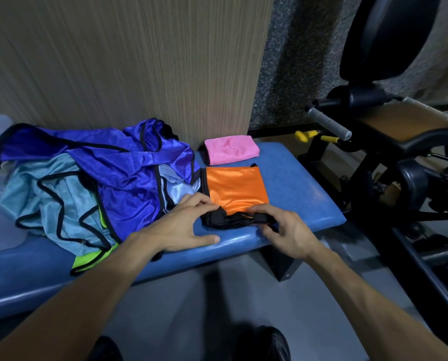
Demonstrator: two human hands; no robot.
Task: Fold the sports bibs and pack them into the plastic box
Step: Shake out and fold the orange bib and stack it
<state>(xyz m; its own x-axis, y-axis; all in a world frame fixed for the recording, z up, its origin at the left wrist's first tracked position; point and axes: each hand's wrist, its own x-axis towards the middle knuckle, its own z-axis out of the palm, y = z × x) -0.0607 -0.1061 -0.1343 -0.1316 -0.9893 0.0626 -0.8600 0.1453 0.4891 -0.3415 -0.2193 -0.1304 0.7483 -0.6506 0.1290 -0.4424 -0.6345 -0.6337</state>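
Orange bib [235, 190] under two hands [181, 225], one pink bib [232, 149] beside.

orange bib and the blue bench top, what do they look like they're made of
The folded orange bib looks like glossy, satin-like synthetic fabric with black trim: it shows streaky sheen and soft creases. The blue padded bench top looks like smooth vinyl: its rounded front edge catches glare.

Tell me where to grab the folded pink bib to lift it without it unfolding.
Pinch the pink bib across its right edge, thumb on top and fingers beneath, coming from the free end of the blue bench. It lies flat, and the purple bib pile crowds its left side.
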